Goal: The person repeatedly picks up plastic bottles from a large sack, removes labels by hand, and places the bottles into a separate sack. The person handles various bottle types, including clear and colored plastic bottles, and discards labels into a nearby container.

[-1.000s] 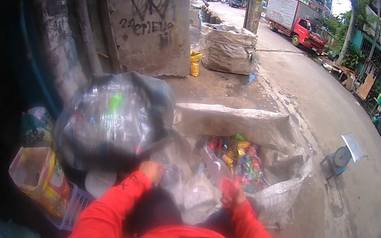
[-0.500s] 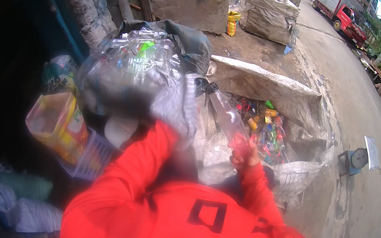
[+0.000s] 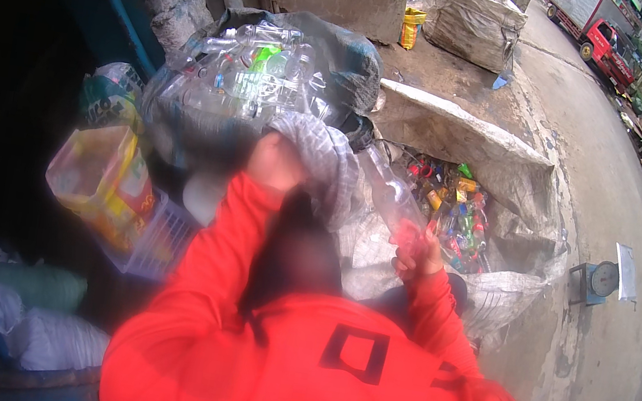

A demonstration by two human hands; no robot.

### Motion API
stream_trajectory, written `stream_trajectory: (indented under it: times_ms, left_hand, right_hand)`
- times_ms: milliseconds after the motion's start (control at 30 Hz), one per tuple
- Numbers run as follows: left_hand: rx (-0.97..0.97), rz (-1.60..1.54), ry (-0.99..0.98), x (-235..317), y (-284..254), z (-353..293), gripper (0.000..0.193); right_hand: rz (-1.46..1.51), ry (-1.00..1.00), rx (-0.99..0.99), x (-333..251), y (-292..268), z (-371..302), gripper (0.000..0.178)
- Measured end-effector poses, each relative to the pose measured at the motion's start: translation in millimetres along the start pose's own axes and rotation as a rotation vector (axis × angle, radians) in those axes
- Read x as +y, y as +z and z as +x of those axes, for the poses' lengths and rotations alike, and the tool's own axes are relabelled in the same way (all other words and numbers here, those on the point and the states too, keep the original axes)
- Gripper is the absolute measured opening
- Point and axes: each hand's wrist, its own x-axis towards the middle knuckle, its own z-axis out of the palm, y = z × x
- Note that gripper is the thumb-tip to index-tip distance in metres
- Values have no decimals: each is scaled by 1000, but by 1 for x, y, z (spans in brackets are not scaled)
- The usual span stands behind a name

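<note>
My right hand is closed around a clear plastic bottle near a patch of red at its lower end. The bottle slants up and away to the left, over the near side of an open white sack. Inside that sack lie many small coloured bottles. My left hand is raised and smeared by motion, so its fingers do not show clearly. It is right against a grey-white checked cloth. Beyond it stands a dark sack heaped with clear bottles.
On the left, a yellow container stands by a lilac plastic basket. White and green bundles lie at lower left. A dial scale stands on the pavement at right. Farther off are a bulky white sack and a red truck.
My left hand, covered by the blurred cloth before, now shows at the cloth's left side. My right hand keeps hold of the bottle. The whole view has shifted slightly.
</note>
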Motion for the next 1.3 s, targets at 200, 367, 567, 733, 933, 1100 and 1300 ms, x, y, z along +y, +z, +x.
stream_trajectory:
  times_ms: [200,367,567,733,933,1100,1300]
  left_hand:
    - [-142,1231,473,10,45,6,40]
    - [-436,2029,809,19,49,22,39]
    - [405,1779,504,-9,-30,14,27]
    - [140,1062,407,4,-27,9,26]
    - [1,674,413,18,28,-24,29]
    - [-65,198,263,22,49,-34,28]
    - [-54,1435,753,18,24,-28,24]
  right_hand:
    - [-80,60,10,-1,11,2,57]
    - [-106,100,52,-1,19,3,55]
    - [-199,212,170,-6,32,8,55]
    - [-262,202,158,-7,51,10,56]
    - [-215,167,87,-4,57,6,61]
    - [-232,105,125,-1,55,6,65]
    - [-374,8,293,-3,59,4,67]
